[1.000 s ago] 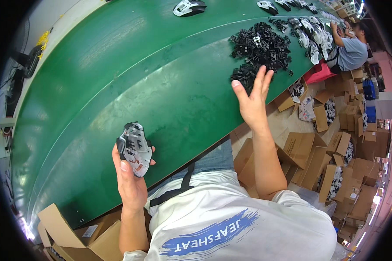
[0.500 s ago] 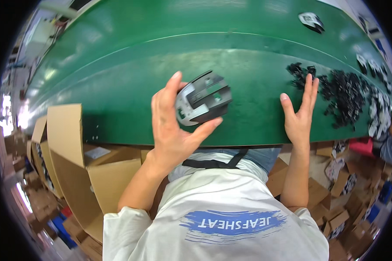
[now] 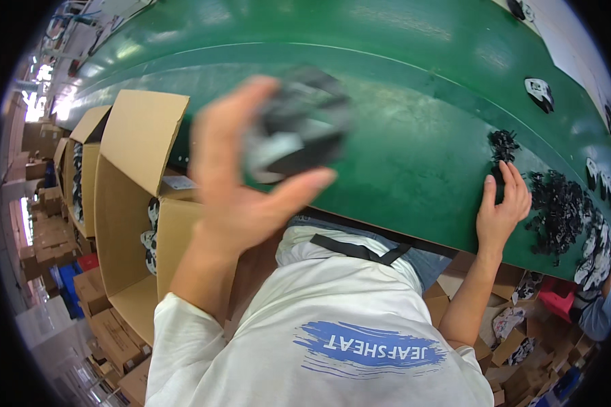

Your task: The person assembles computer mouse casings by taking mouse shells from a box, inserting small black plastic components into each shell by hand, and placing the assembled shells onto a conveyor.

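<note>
My left hand (image 3: 241, 180) is raised close to the camera and grips a black and grey plastic part (image 3: 295, 129), which is blurred by motion. It hangs over the near edge of the green table (image 3: 400, 88), beside an open cardboard box (image 3: 125, 203). My right hand (image 3: 501, 203) lies flat on the table's front edge with its fingers spread and holds nothing. A pile of small black parts (image 3: 557, 207) lies just to the right of it, and a smaller black clump (image 3: 503, 144) sits just beyond its fingertips.
The open box holds several black and white parts (image 3: 151, 237). A second open box (image 3: 81, 159) stands behind it. Single black and white parts (image 3: 540, 93) lie further along the table. Stacked cartons (image 3: 516, 339) sit on the floor at right, near another person (image 3: 597, 308).
My left hand has carried the part leftward and closer to the camera, toward the open box. The view has swung left. My right hand stays flat on the table edge.
</note>
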Demonstrator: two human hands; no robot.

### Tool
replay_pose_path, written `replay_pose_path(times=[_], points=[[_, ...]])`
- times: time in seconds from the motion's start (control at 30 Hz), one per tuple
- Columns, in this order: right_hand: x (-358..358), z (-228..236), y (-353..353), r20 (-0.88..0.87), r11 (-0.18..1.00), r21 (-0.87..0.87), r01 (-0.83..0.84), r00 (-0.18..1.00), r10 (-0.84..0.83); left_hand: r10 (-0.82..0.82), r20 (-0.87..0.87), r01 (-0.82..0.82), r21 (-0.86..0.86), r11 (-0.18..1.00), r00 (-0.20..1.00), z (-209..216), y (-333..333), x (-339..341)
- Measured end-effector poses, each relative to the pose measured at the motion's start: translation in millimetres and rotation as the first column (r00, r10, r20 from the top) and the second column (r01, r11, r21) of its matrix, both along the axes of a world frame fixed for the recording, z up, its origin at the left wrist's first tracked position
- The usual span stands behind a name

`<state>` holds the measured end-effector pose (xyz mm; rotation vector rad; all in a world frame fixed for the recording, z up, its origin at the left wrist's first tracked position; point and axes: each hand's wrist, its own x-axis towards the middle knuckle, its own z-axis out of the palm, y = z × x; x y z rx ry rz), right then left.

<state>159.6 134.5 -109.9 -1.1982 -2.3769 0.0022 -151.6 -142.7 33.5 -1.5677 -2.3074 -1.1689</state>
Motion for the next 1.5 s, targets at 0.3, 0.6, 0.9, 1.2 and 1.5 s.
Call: replay_pose_path(times=[0.3, 0.6, 0.9, 1.2, 1.5], points=[[11.3, 3.2, 6.8, -0.287, 0.996, 0.016, -0.088, 0.954, 0.089, 0.821, -0.526, -0.741, 0.457, 0.492, 0.221, 46.2, -281.4, -181.7], [28.7, -20.9, 7.2, -0.803, 0.933, -0.18, -0.31, 0.595, 0.042, 0.981, 0.059, -0.729, -0.662, 0.177, 0.185, -144.8, -498.2, -182.2], [26.5, 1.1, -1.6, -0.64, 0.944, -0.28, -0.174, 0.766, -0.049, 0.88, -0.009, -0.484, -0.838, 0.252, 0.475, -168.8, -483.9, -238.1], [25.6, 26.8, -1.1, -0.674, 0.905, -0.285, -0.316, 0.738, 0.045, 0.882, 0.129, -0.887, 0.169, 0.43, 0.453, 1.8, -375.9, -335.2], [-30.2, 31.2, 1.5, -0.59, 0.683, -0.305, -0.664, 0.695, 0.412, -0.1, -0.038, 0.105, 0.189, 0.976, 0.994, 24.2, 151.3, -139.5]])
